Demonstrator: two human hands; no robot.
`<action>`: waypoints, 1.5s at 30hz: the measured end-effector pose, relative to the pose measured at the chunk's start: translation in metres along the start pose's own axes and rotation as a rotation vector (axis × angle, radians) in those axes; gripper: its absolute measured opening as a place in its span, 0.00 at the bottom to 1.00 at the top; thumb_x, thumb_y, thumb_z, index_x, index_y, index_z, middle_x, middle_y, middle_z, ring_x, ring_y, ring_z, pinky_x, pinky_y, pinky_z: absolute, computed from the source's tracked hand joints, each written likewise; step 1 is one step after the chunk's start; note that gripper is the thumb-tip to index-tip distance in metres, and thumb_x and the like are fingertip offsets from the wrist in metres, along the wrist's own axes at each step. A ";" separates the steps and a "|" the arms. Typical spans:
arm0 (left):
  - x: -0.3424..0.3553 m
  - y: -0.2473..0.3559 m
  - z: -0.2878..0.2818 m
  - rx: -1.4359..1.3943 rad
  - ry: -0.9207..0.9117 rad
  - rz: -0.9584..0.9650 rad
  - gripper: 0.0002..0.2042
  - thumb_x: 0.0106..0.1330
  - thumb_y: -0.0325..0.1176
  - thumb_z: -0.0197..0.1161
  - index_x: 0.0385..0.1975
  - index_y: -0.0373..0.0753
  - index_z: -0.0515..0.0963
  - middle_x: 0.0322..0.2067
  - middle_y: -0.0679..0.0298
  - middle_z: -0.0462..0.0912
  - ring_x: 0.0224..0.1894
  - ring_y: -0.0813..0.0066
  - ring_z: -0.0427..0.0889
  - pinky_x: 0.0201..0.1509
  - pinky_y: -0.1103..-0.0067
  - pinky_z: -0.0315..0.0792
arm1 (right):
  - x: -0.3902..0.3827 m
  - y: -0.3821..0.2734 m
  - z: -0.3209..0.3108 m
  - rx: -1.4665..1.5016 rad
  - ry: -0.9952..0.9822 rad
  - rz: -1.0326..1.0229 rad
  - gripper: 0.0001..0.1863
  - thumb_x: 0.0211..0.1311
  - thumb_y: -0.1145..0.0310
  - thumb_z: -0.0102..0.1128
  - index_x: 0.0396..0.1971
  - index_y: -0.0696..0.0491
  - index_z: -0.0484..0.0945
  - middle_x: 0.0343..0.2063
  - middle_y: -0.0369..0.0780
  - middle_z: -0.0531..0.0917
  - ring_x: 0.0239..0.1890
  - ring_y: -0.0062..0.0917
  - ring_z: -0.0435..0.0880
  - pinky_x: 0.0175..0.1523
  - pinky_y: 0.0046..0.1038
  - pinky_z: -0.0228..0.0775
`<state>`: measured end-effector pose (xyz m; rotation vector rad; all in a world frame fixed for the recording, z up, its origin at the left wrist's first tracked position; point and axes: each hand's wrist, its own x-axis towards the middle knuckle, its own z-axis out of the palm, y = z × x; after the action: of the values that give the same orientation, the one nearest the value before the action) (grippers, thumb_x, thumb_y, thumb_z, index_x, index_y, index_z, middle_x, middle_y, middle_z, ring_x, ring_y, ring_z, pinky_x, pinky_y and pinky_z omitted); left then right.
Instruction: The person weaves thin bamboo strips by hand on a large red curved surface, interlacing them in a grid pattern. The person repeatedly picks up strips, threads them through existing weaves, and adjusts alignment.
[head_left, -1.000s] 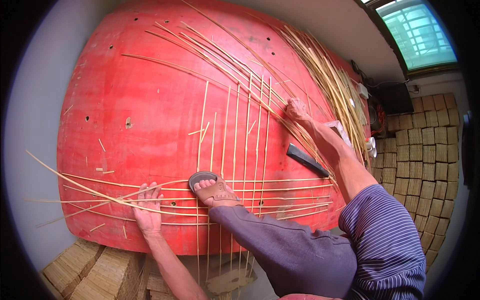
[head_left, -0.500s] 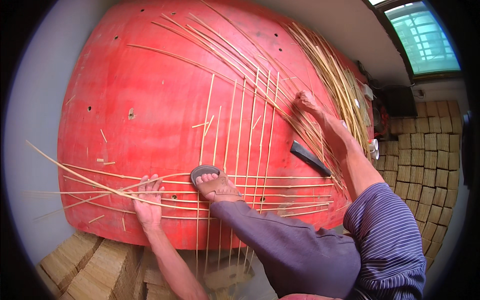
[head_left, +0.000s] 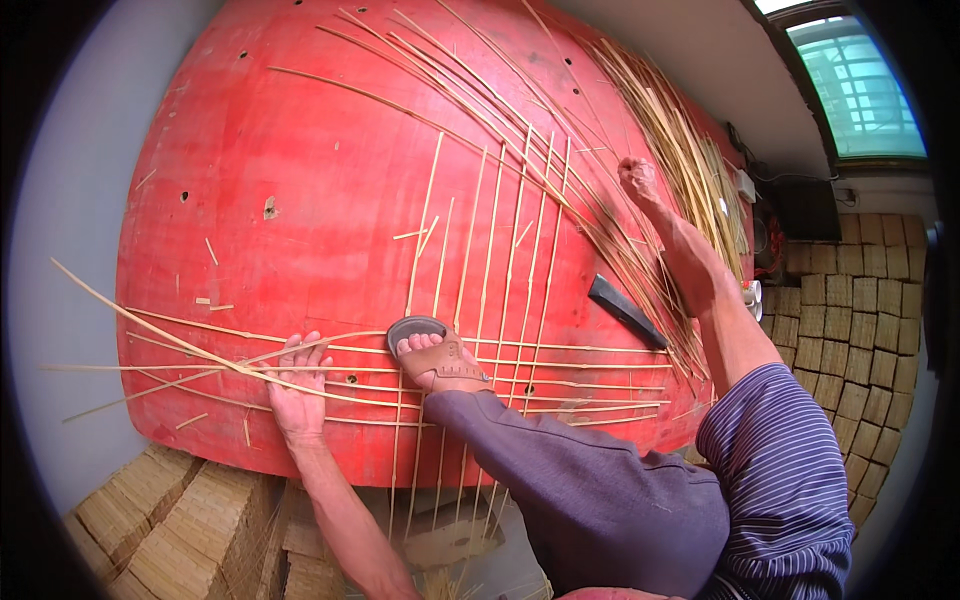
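Observation:
My left hand (head_left: 300,395) lies palm upward at the lattice's left end, fingers apart under crossing pale bamboo strips (head_left: 205,355). My right hand (head_left: 637,175) is closed on a long thin strip near the upper right strips. My sandalled foot (head_left: 430,355) rests on the lattice (head_left: 510,280), which lies on a large red board (head_left: 250,170). A dark, flat, blade-like tool (head_left: 625,310) lies right of the lattice, beside slanting strips.
A bundle of long strips (head_left: 680,140) lines the board's right edge. Stacked bamboo pieces stand at the right (head_left: 850,340) and below left (head_left: 170,520). A dark box-like object (head_left: 805,210), white cylinders (head_left: 750,295), a wall (head_left: 70,220) and a window (head_left: 845,75) are also visible.
My right hand has moved up and to the right with the strip, which shifts with it. My left hand stays under the crossing strips. The whole view has shifted slightly.

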<state>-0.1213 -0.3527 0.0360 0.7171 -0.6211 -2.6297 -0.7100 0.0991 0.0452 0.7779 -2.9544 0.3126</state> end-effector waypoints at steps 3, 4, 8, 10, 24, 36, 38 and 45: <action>0.004 -0.007 0.001 -0.036 0.002 -0.004 0.29 0.75 0.58 0.40 0.61 0.40 0.71 0.60 0.52 0.75 0.63 0.56 0.73 0.61 0.64 0.69 | 0.017 -0.009 -0.018 0.102 0.013 0.059 0.08 0.52 0.67 0.58 0.27 0.53 0.84 0.23 0.48 0.83 0.29 0.41 0.85 0.35 0.38 0.75; 0.009 -0.013 0.004 -0.062 -0.001 -0.010 0.29 0.75 0.57 0.40 0.61 0.40 0.71 0.60 0.52 0.75 0.63 0.55 0.72 0.61 0.63 0.69 | 0.025 -0.012 -0.028 0.061 0.032 -0.056 0.08 0.52 0.67 0.59 0.28 0.53 0.84 0.23 0.47 0.83 0.29 0.40 0.85 0.35 0.38 0.75; 0.000 0.000 -0.004 -0.058 0.005 -0.003 0.28 0.76 0.56 0.41 0.59 0.38 0.73 0.61 0.50 0.74 0.64 0.53 0.72 0.63 0.61 0.68 | 0.042 -0.116 -0.005 0.391 -0.054 -0.056 0.09 0.55 0.66 0.60 0.32 0.53 0.84 0.23 0.41 0.84 0.27 0.30 0.84 0.33 0.31 0.74; 0.011 -0.017 0.000 -0.113 -0.018 -0.017 0.28 0.76 0.55 0.41 0.58 0.37 0.73 0.61 0.49 0.74 0.64 0.52 0.71 0.64 0.60 0.68 | 0.049 -0.169 -0.028 0.796 -0.143 0.012 0.08 0.58 0.66 0.60 0.32 0.53 0.83 0.23 0.34 0.82 0.24 0.21 0.79 0.29 0.25 0.71; 0.000 0.001 0.031 0.237 0.068 0.128 0.26 0.72 0.44 0.58 0.64 0.37 0.67 0.52 0.56 0.79 0.55 0.64 0.77 0.61 0.66 0.71 | -0.147 -0.511 0.050 1.093 -0.624 -0.970 0.09 0.55 0.63 0.62 0.27 0.53 0.79 0.20 0.49 0.79 0.28 0.45 0.82 0.30 0.43 0.71; -0.054 -0.007 0.014 0.414 0.720 0.538 0.20 0.77 0.40 0.50 0.56 0.29 0.69 0.53 0.48 0.76 0.55 0.57 0.78 0.64 0.65 0.69 | -0.070 -0.401 0.053 0.398 -0.732 -0.856 0.06 0.50 0.68 0.62 0.27 0.55 0.77 0.23 0.49 0.80 0.32 0.48 0.81 0.35 0.46 0.72; -0.069 -0.024 -0.002 0.383 0.739 0.554 0.19 0.77 0.40 0.48 0.56 0.29 0.69 0.53 0.47 0.76 0.55 0.57 0.78 0.65 0.65 0.70 | -0.049 -0.396 0.054 0.282 -0.723 -0.820 0.05 0.53 0.67 0.60 0.25 0.53 0.77 0.23 0.47 0.79 0.31 0.46 0.81 0.33 0.46 0.71; -0.085 -0.077 0.030 0.606 0.871 0.557 0.21 0.77 0.40 0.48 0.56 0.25 0.68 0.54 0.43 0.75 0.54 0.53 0.79 0.63 0.63 0.73 | -0.019 -0.398 0.066 0.184 -0.480 -1.020 0.04 0.50 0.70 0.62 0.24 0.53 0.76 0.26 0.43 0.80 0.35 0.42 0.81 0.37 0.43 0.71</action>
<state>-0.0840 -0.2418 0.0550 1.4657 -1.1136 -1.4004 -0.4979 -0.2442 0.0490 2.4695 -2.4093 0.3325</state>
